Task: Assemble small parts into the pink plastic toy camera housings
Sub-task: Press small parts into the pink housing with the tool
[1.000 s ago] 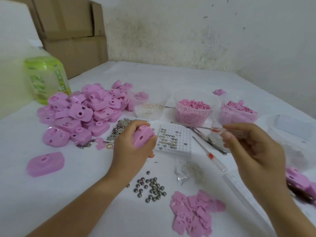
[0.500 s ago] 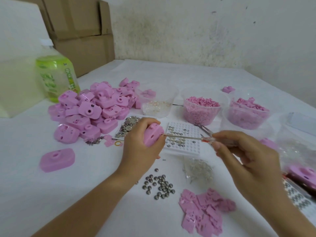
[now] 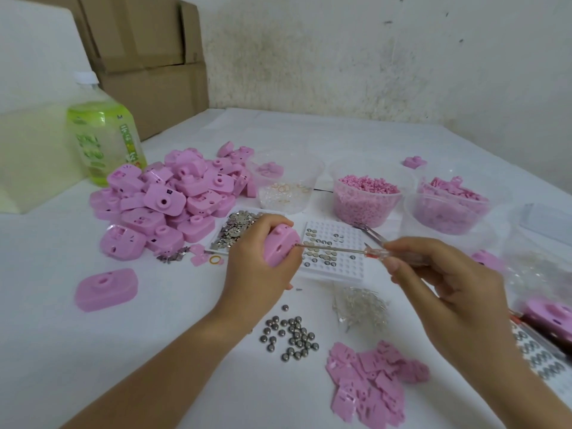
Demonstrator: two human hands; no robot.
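My left hand (image 3: 258, 267) grips a pink toy camera housing (image 3: 280, 247) just above the table, its open side turned right. My right hand (image 3: 445, 284) holds a small screwdriver (image 3: 368, 251) with a clear handle and red collar; its thin metal shaft runs left and the tip touches the housing's edge. A white dimpled tray (image 3: 332, 250) with small metal discs lies right behind the shaft. A big heap of pink housings (image 3: 168, 201) sits at the left, and a single housing (image 3: 106, 289) lies apart in front of it.
Steel balls (image 3: 291, 334), flat pink plates (image 3: 368, 388) and clear pins (image 3: 360, 306) lie in front. Tubs of pink parts (image 3: 366, 195) (image 3: 448, 205) and rings (image 3: 286, 187) stand behind. A pile of metal bits (image 3: 236, 229), tweezers (image 3: 370, 232), a green bottle (image 3: 102, 140) and cardboard boxes (image 3: 145, 51) are around.
My right hand came left and lowered the screwdriver until its tip met the housing in my left hand. The view has shifted slightly; my left hand kept its grip.
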